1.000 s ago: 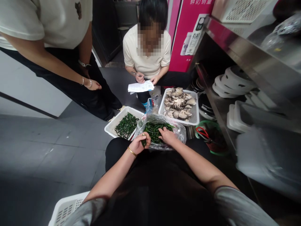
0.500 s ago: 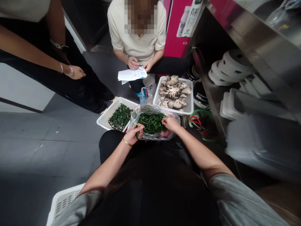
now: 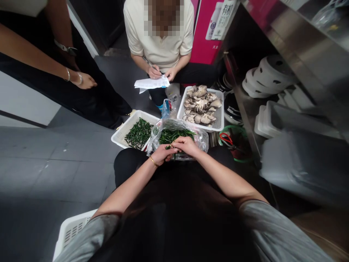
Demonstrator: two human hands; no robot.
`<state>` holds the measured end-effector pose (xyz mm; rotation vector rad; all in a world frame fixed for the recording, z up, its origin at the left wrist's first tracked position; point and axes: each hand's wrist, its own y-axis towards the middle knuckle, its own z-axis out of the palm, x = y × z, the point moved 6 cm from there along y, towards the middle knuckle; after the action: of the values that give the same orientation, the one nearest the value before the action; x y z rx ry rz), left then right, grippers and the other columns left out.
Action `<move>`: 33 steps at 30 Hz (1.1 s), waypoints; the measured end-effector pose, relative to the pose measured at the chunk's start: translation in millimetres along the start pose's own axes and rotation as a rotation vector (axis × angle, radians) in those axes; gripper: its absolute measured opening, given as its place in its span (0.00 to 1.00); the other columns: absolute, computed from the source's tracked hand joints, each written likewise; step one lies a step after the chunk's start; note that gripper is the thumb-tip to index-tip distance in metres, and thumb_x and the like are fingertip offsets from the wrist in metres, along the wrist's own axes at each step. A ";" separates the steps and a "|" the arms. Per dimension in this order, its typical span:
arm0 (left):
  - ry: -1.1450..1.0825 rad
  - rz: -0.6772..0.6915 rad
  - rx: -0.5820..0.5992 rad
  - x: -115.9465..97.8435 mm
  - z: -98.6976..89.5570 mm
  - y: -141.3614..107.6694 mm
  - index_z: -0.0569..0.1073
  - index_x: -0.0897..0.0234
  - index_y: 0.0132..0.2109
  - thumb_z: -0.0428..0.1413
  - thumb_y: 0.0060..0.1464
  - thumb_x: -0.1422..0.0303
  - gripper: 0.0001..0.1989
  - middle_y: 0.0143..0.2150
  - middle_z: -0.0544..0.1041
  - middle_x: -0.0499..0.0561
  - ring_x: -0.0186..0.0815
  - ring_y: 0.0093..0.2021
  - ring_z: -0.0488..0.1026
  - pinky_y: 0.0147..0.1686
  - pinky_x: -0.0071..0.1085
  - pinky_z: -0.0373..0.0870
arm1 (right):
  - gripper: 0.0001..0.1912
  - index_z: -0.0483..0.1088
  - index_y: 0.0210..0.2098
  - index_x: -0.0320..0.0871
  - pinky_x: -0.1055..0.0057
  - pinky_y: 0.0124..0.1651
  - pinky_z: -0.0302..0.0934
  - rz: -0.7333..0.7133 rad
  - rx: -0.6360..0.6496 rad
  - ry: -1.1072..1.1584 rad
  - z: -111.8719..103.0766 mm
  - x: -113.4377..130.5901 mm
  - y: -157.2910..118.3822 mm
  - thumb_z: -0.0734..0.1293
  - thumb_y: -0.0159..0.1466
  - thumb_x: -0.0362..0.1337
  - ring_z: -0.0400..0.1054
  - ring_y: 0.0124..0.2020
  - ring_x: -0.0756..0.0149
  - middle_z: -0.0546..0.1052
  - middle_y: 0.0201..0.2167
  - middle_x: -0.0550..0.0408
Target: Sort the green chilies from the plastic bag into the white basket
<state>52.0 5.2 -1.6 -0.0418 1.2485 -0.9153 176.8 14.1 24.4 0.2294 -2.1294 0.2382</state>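
Note:
My left hand (image 3: pixel 163 154) is closed around a few thin green chili peppers, their ends showing between the fingers. Meeting it at the fingertips, my right hand (image 3: pixel 185 146) is closed in a pinch at the end of a pepper. Both hands are over the near side of a clear plastic bag (image 3: pixel 202 140) on my lap. Inside the bag lies a heap of long green chili peppers (image 3: pixel 170 135). To the left, a white perforated basket (image 3: pixel 119 139) holds more green chili peppers (image 3: pixel 138 134).
Oyster mushrooms (image 3: pixel 201 103) fill a white basket (image 3: pixel 219 124) beyond the bag. Red-handled scissors (image 3: pixel 227 138) rest in a green basket (image 3: pixel 239 160). One person sits opposite, writing on papers (image 3: pixel 151 84); another stands left. A metal shelf (image 3: pixel 247 120) runs along the right.
My right hand has come up out of the pepper heap and moved left to meet my left hand. My left hand, still holding peppers, has shifted slightly right.

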 end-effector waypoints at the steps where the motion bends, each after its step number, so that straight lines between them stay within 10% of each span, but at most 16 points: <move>1: -0.016 -0.036 0.021 3.9 3.0 0.0 0.68 0.68 0.25 0.67 0.38 0.62 0.17 0.13 0.58 0.41 0.22 0.13 0.52 0.13 0.22 0.45 | 0.18 0.76 0.35 0.41 0.73 0.37 0.62 -0.052 -0.049 -0.094 0.7 7.5 -3.6 0.59 0.66 0.46 0.69 0.33 0.68 0.74 0.31 0.52; 7: -0.206 -0.060 0.111 8.6 5.3 -7.6 0.65 0.67 0.23 0.63 0.39 0.65 0.14 0.16 0.62 0.44 0.25 0.14 0.58 0.11 0.21 0.46 | 0.18 0.68 0.55 0.47 0.70 0.44 0.59 0.081 0.035 -0.715 -5.4 -21.8 -6.5 0.56 0.68 0.39 0.66 0.45 0.61 0.68 0.48 0.46; 12: -0.341 0.075 0.125 -4.4 -7.9 -13.5 0.71 0.68 0.33 0.62 0.38 0.69 0.13 0.26 0.71 0.50 0.30 0.24 0.67 0.17 0.22 0.57 | 0.14 0.70 0.49 0.47 0.69 0.40 0.60 0.186 0.236 -0.893 3.4 -59.3 5.8 0.59 0.66 0.39 0.68 0.44 0.60 0.68 0.48 0.45; 18: -0.224 0.039 -0.053 0.1 -18.3 -9.7 0.66 0.66 0.28 0.66 0.38 0.66 0.16 0.15 0.57 0.39 0.21 0.14 0.52 0.14 0.20 0.43 | 0.09 0.69 0.34 0.42 0.70 0.35 0.62 0.112 -0.168 -0.198 -30.3 -52.4 18.9 0.61 0.63 0.41 0.69 0.31 0.66 0.74 0.32 0.53; 22: -0.019 0.081 -0.144 -2.7 -10.0 -3.3 0.71 0.68 0.34 0.68 0.35 0.63 0.19 0.14 0.60 0.39 0.22 0.13 0.53 0.14 0.21 0.46 | 0.13 0.63 0.29 0.43 0.72 0.27 0.61 0.113 -0.127 0.316 -12.0 -30.6 7.2 0.61 0.60 0.47 0.65 0.20 0.69 0.71 0.20 0.59; 28: 0.217 -0.089 -0.166 19.8 -8.2 -0.7 0.65 0.66 0.20 0.66 0.38 0.64 0.17 0.12 0.61 0.42 0.23 0.11 0.55 0.12 0.23 0.47 | 0.08 0.67 0.34 0.40 0.70 0.39 0.61 -0.061 -0.074 -0.496 20.3 11.8 -13.5 0.59 0.64 0.36 0.69 0.36 0.63 0.73 0.36 0.47; 33: -0.063 -0.125 -0.105 20.3 -14.7 -3.4 0.69 0.69 0.23 0.64 0.38 0.64 0.14 0.15 0.63 0.44 0.24 0.13 0.57 0.12 0.23 0.47 | 0.16 0.64 0.49 0.40 0.68 0.39 0.62 0.260 0.044 -0.849 1.0 -37.1 13.8 0.59 0.66 0.42 0.71 0.41 0.59 0.69 0.48 0.42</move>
<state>38.4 -3.0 -21.4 -0.2319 1.2447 -0.9481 192.3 29.7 -8.5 0.0772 -3.0041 0.3866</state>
